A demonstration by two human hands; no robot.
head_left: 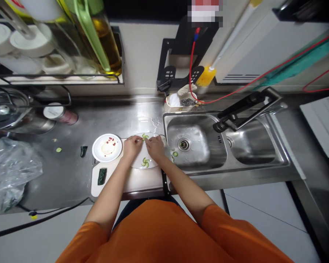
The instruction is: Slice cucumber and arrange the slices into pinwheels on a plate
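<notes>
My left hand [133, 147] or right hand [155, 147], grips unclear, could bump the far cucumber slices [145, 136] askew on the plate [143, 152].

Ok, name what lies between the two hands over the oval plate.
In the head view, the farther pinwheel of cucumber slices lies between the left hand and right hand.

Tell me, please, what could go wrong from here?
The left hand and right hand are at the upper cucumber flower, so a finger might push it out of shape. The round plate with red bits stands near the left hand; a sideways move might bump it.
</notes>
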